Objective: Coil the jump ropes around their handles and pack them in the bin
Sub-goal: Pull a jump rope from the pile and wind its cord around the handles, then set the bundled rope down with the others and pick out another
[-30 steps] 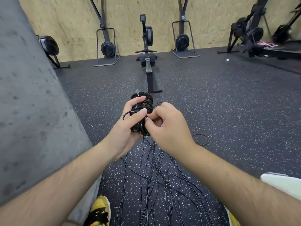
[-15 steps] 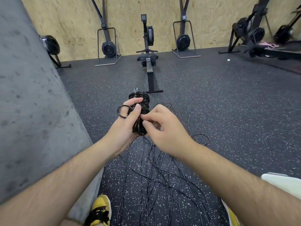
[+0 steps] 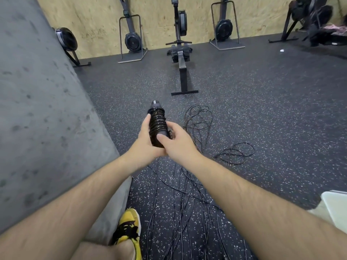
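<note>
Okay, the stray loop that poked out beside my left hand (image 3: 144, 139) half a second ago is gone. That hand now wraps the black rope-wound handle bundle (image 3: 157, 122), upright in the air above the black speckled rubber floor (image 3: 262, 109). My right hand (image 3: 176, 141) grips the lower turns, thumb pressed flat. This coil looks finished. Thin black loose ropes (image 3: 187, 194) lie near the floor's left edge, and the white container (image 3: 334, 205) far right is likely the bin.
</note>
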`<move>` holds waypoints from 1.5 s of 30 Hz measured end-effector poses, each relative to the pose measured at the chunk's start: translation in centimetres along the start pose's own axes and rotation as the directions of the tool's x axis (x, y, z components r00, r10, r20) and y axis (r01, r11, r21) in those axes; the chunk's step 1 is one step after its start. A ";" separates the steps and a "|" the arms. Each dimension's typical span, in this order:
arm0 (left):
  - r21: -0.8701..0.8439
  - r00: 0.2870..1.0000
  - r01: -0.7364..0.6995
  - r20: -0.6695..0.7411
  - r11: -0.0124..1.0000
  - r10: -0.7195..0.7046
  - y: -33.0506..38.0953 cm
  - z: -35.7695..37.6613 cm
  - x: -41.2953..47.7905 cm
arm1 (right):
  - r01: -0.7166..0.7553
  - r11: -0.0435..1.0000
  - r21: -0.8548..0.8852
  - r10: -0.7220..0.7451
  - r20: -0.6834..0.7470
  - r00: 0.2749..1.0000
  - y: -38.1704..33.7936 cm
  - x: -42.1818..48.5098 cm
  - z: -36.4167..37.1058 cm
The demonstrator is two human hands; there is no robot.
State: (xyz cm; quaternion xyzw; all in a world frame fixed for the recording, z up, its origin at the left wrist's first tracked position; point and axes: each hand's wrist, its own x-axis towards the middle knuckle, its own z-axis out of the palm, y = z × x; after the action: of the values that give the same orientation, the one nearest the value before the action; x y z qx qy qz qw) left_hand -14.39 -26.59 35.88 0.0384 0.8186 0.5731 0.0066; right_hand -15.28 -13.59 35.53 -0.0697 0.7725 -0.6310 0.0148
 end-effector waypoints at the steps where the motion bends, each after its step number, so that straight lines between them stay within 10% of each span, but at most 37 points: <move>1: -0.038 0.999 0.039 -0.015 0.999 -0.039 -0.7 -0.5 0.2 | -0.015 1.000 0.024 0.015 0.005 1.000 0.4 0.5 0.3; 10: -0.378 0.905 0.323 -0.145 0.867 -0.400 -10.4 -4.4 3.4 | -0.271 0.950 0.154 0.258 0.099 0.961 6.7 5.2 8.0; 19: -0.005 0.798 0.567 -0.248 0.824 -0.550 -30.0 -1.0 2.7 | -0.542 0.830 -0.131 0.555 0.091 0.827 23.2 4.9 17.8; 24: 0.100 0.733 0.650 -0.344 0.753 -0.587 -38.3 0.4 3.5 | -0.627 0.779 -0.003 0.624 0.109 0.774 29.2 5.5 21.0; 29: 0.294 0.702 0.706 -0.165 0.645 -0.693 -41.0 1.6 3.7 | -0.705 0.704 -0.084 0.700 0.253 0.668 32.8 6.3 22.0; 35: 0.618 0.838 0.536 -0.306 0.575 -0.452 -40.6 4.5 -0.5 | -0.712 0.688 -0.139 0.725 0.170 0.667 35.2 4.0 20.1; 45: 0.588 0.549 0.728 -0.191 0.353 -0.814 -42.5 8.1 -2.0 | -0.764 0.556 -0.328 0.830 0.176 0.529 40.0 -0.7 18.0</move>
State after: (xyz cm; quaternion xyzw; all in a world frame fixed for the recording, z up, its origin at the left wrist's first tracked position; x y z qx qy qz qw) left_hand -14.30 -33.61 -6.85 -0.3126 0.8721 0.2020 0.3176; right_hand -16.17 -23.21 -7.29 0.1935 0.7669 -0.4481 0.4166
